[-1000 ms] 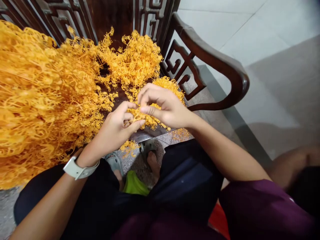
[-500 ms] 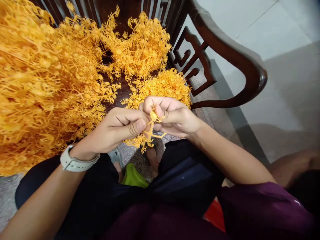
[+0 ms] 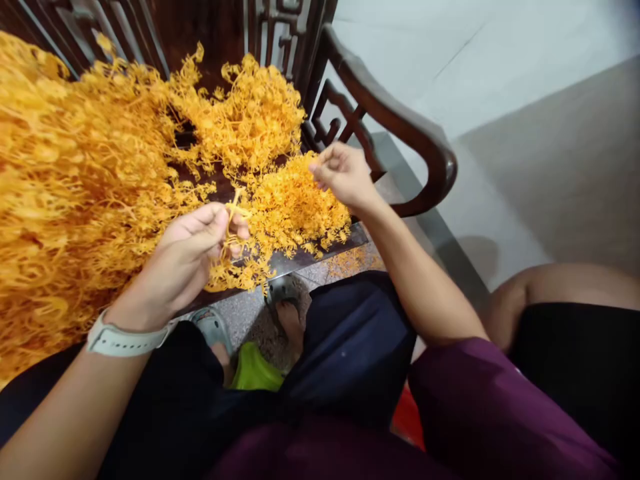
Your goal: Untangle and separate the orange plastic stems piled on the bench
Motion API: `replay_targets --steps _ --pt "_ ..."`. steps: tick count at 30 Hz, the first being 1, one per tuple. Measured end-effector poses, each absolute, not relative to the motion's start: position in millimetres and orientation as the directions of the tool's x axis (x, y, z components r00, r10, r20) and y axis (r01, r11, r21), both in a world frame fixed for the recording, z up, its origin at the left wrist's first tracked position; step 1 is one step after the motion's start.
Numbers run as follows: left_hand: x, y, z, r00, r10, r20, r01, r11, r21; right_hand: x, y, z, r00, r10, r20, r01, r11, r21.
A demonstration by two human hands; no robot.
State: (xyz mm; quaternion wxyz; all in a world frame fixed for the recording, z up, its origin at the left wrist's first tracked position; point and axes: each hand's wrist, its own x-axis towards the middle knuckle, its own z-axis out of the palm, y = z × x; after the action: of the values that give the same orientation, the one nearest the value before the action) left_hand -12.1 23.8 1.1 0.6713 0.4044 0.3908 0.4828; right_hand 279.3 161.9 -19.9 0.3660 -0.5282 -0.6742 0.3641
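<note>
A big heap of orange plastic sprigs (image 3: 75,173) covers the seat of a dark wooden chair (image 3: 395,127). My left hand (image 3: 193,250), with a pale watch (image 3: 120,340) on its wrist, pinches one orange sprig (image 3: 233,217) between thumb and fingers above the seat's front edge. My right hand (image 3: 343,173) hovers over a smaller pile of small orange pieces (image 3: 295,203) at the seat's right end. Its fingers are curled loosely and pinched at the tips; I cannot make out anything in them.
The chair's curved armrest (image 3: 425,143) and carved back rise behind the piles. Below the seat edge are my dark-clothed knees, a foot in a grey sandal (image 3: 285,297) and something green (image 3: 255,370). Another person's leg (image 3: 560,293) is at the right on the pale floor.
My hands were together in front of me on one sprig. Now they are apart: the left keeps the sprig, the right has reached out over the smaller pile.
</note>
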Motion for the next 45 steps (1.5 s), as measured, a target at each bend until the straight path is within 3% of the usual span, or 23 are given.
replay_targets --steps 3,6,9,12,14,17,24,31,39,45 --pt "-12 27 1 0.198 0.966 -0.166 -0.408 0.235 0.882 295 181 -43 -0.183 0.981 0.061 0.616 0.163 -0.771" --pt "-8 33 4 0.142 0.977 -0.161 -0.477 0.210 0.854 288 178 -39 -0.159 0.969 0.189 0.677 0.246 -0.694" --pt "-3 41 9 0.074 0.991 -0.115 -0.485 0.137 0.864 264 155 -8 -0.210 0.943 0.257 0.443 0.326 -0.835" --pt "2 48 15 0.080 0.994 -0.070 -0.425 0.098 0.900 231 124 20 -0.500 0.865 0.033 0.149 0.124 -0.981" --pt "4 50 18 0.059 0.998 -0.009 -0.363 0.030 0.931 211 107 27 -0.615 0.788 0.021 0.039 0.057 -0.998" --pt "4 49 18 0.021 0.996 0.086 -0.321 -0.075 0.944 192 95 20 -0.594 0.796 0.114 -0.075 0.086 -0.993" --pt "-3 52 14 -0.043 0.998 0.037 -0.398 -0.051 0.916 186 105 10 -0.476 0.854 0.209 -0.166 0.146 -0.975" --pt "-5 50 15 0.011 1.000 0.009 -0.354 -0.004 0.935 177 94 16 -0.581 0.809 0.090 -0.213 -0.044 -0.976" --pt "-3 46 15 -0.014 1.000 -0.016 -0.438 0.008 0.899 177 97 4 -0.583 0.808 0.089 -0.236 -0.064 -0.970" --pt "-14 44 21 0.167 0.984 -0.060 -0.523 0.140 0.841 174 88 10 -0.707 0.698 0.110 -0.355 -0.217 -0.909"
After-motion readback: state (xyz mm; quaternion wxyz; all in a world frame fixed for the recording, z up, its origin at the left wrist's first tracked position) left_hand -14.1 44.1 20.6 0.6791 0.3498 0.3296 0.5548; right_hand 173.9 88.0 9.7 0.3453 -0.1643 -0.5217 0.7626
